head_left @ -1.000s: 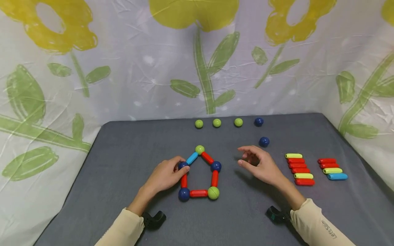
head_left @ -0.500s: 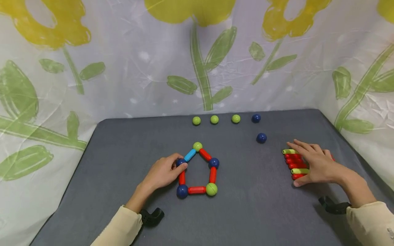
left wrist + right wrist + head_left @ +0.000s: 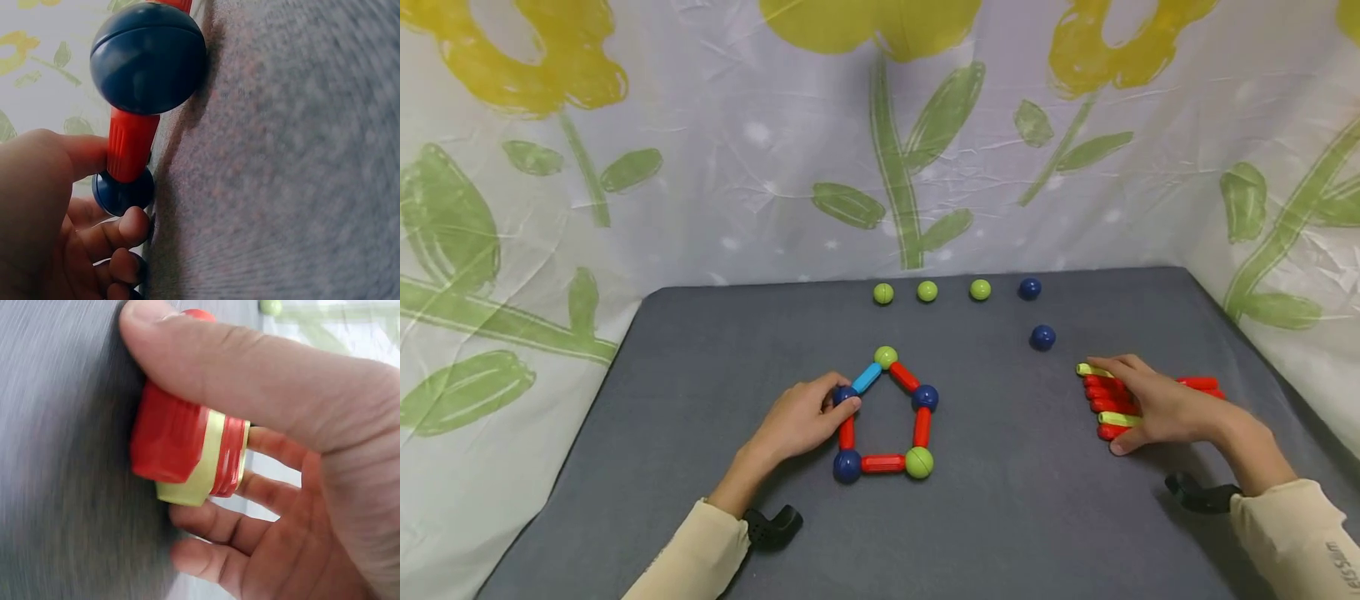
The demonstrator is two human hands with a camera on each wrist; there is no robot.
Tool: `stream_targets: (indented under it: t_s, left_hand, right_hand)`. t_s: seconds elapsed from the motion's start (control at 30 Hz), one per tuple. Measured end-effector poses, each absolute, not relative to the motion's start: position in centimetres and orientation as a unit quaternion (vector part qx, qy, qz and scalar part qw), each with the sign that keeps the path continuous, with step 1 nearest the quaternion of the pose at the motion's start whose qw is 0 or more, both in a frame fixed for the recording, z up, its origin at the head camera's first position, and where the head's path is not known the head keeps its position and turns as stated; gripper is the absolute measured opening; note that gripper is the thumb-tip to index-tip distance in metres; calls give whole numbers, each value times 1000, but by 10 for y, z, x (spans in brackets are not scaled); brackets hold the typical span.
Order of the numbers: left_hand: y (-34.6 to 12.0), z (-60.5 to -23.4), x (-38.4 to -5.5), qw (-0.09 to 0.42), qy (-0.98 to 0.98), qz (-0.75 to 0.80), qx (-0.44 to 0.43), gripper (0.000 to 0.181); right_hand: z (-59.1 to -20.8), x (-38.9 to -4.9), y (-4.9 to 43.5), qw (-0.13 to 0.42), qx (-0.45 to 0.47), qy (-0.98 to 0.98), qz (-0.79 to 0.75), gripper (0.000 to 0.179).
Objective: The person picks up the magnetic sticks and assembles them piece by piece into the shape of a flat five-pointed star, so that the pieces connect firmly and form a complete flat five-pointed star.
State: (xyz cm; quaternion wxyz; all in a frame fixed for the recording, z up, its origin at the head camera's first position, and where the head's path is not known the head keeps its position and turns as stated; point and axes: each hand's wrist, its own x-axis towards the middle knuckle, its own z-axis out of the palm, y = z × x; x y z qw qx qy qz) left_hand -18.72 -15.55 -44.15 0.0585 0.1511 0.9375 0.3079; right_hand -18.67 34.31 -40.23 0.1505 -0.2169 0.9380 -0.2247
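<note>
Upon the grey surface [image 3: 1000, 525], head view: one five-sided frame [image 3: 883, 464], left hand [image 3: 801, 421] pinching its left blue ball [image 3: 844, 394]; one row of red and yellow rods [image 3: 1103, 393] at right, right hand [image 3: 1172, 410] gripping across it; uneven squeezing could buckle the row, a left tug skew the frame; left wrist view: curled fingers [image 3: 133, 226], hidden from the head camera; right wrist view: thumb [image 3: 206, 369] against the end red rod [image 3: 167, 440], contact unclear from above.

creased white sheeting [image 3: 722, 108], patterned with big yellow flowers [image 3: 868, 21], green stems [image 3: 897, 175] and leaves [image 3: 947, 115], rises behind the counter [image 3: 730, 342] and along both its sides. the counter's dark grey top seems to be fabric, and its far corners are rounded.
</note>
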Motion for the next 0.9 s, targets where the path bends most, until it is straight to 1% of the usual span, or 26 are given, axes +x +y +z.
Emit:
stream_targets:
  t_s: [0.27, 0.47, 0.73, 0.8, 0.9]
  left_hand:
    - [-156, -442, -187, 61, 938, 310, 146, 27]
    - [-158, -440, -188, 61, 936, 316, 141, 27]
    - [-165, -437, -189, 53, 936, 321, 136, 30]
    - [-164, -437, -189, 51, 937, 319, 131, 33]
    - [-161, -437, -186, 35, 947, 295, 122, 44]
  right_hand:
    - [-405, -201, 297, 178, -233, 919, -265, 112]
    - [-408, -211, 266, 178, -248, 913, -270, 113]
    - [-412, -222, 245, 156, -255, 914, -276, 109]
    - [-414, -222, 244, 145, -255, 914, -281, 108]
    - [-418, -216, 246, 115, -258, 917, -283, 105]
